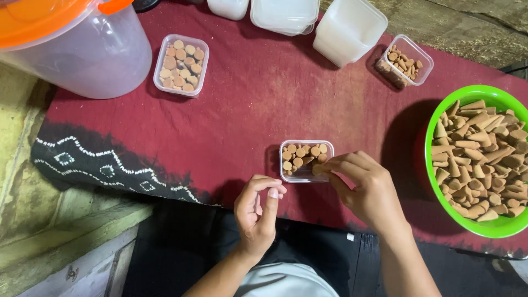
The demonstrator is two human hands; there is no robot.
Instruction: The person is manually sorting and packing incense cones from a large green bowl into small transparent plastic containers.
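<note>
On the red cloth (247, 110), just ahead of both hands, a small clear box (306, 160) is being packed with brown cones.

Right hand (366, 190) pinches a cone at the box's near right corner, fingertips touching its rim; left hand (257, 212) hovers just beside the box, thumb and fingers curled close together, and I cannot tell whether it holds anything. Judging by the standing cones already inside, filling looks partly done. Seating this piece likely calls for setting it upright in the remaining gap. A green bowl (440, 118) of loose cones sits to the right, a filled box (181, 65) farther off.
</note>
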